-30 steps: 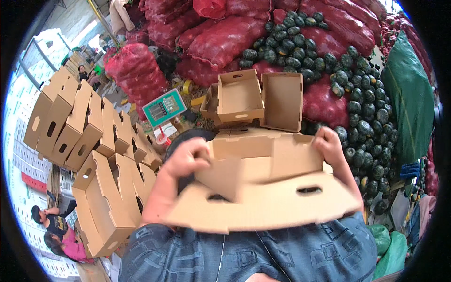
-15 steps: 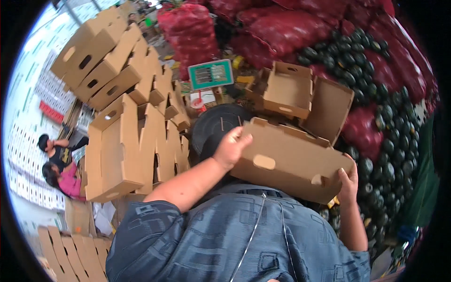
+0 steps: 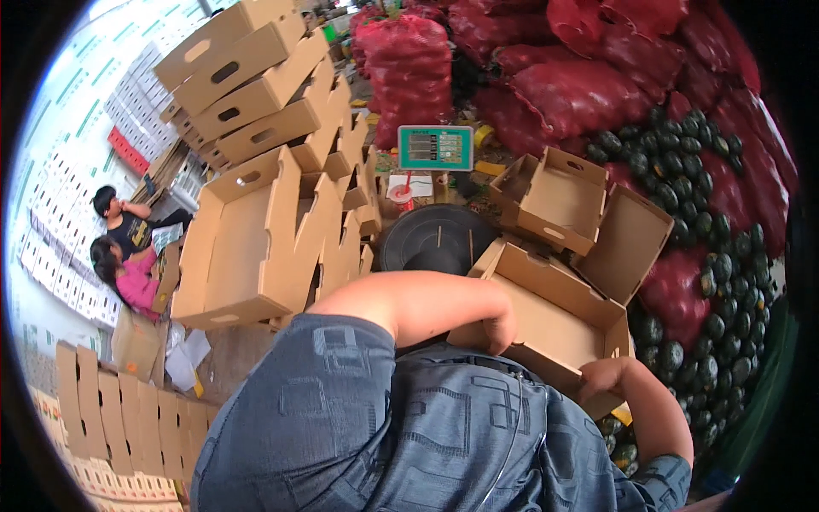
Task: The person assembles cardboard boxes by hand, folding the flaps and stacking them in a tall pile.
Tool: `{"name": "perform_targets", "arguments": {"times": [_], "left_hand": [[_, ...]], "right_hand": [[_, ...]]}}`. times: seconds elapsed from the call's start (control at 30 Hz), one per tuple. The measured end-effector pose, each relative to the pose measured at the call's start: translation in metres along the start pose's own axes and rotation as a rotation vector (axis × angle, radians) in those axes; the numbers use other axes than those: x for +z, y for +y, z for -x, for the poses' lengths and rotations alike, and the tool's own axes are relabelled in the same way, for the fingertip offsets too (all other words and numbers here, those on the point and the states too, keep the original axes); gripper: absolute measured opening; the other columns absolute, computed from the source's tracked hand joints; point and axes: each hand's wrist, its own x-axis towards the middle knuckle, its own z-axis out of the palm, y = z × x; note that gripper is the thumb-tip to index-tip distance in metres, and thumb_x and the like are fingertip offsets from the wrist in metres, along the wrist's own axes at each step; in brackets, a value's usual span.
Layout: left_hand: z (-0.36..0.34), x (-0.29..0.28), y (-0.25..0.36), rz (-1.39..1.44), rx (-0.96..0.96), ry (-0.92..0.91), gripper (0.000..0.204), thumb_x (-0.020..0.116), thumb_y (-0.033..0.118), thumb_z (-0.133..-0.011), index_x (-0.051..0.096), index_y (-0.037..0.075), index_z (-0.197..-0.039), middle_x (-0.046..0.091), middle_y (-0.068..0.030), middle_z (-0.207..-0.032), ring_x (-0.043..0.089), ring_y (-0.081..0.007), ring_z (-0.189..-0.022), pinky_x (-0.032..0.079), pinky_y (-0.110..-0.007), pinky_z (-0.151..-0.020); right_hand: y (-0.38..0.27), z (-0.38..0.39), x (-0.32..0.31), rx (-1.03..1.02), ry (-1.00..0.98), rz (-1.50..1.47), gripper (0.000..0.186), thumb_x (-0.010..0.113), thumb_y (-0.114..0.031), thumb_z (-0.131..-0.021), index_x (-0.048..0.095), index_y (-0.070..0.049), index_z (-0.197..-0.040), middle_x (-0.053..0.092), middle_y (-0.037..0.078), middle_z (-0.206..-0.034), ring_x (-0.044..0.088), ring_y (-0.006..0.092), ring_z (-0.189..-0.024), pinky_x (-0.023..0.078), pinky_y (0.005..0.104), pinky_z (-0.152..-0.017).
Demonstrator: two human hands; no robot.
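An open, shallow cardboard box (image 3: 546, 316) lies close in front of my body, its hollow side up. My left hand (image 3: 502, 331) bends down over the box's near left edge and grips it, with most of its fingers hidden. At the near right corner, my right hand (image 3: 602, 380) is closed on the wall, its fingertips partly out of sight. Directly beyond the held box stand more open cardboard boxes (image 3: 563, 200), one tilted on its side.
Tall stacks of cardboard boxes (image 3: 230, 247) rise on the left. A green-faced scale display (image 3: 436, 148) stands ahead, behind a round black lid (image 3: 409, 235) and a red cup (image 3: 400, 196). Red mesh sacks (image 3: 409, 72) and dark green round fruit (image 3: 717, 282) fill the right. Two people (image 3: 128, 247) sit far left.
The box has turned from showing its outer side to lying hollow side up, lower and nearer the other boxes. My left arm has swung right across my body; my right hand has moved down.
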Motion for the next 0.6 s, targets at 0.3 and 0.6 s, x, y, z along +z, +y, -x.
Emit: {"name": "perform_targets", "arguments": {"times": [0.3, 0.6], "left_hand": [[0.247, 0.082, 0.008, -0.275, 0.043, 1.207, 0.033, 0.074, 0.035, -0.076, 0.058, 0.007, -0.070, 0.064, -0.0118, -0.091, 0.058, -0.0260, -0.104, 0.016, -0.057, -0.110], [0.330, 0.247, 0.120, -0.513, -1.109, 2.079, 0.020, 0.073, 0.013, -0.069, 0.057, 0.002, -0.075, 0.055, -0.0085, -0.077, 0.049, -0.0250, -0.071, 0.037, -0.039, -0.073]], "right_hand": [[-0.084, 0.122, -0.045, -0.265, 1.026, 0.422, 0.020, 0.071, -0.016, -0.068, 0.067, -0.001, -0.082, 0.063, 0.020, -0.083, 0.060, 0.0364, -0.080, 0.049, 0.0427, -0.072], [-0.155, 0.080, -0.077, -0.848, 1.610, 0.237, 0.047, 0.066, 0.008, -0.068, 0.058, 0.000, -0.114, 0.057, 0.016, -0.120, 0.053, 0.0315, -0.116, 0.044, 0.0384, -0.097]]}}
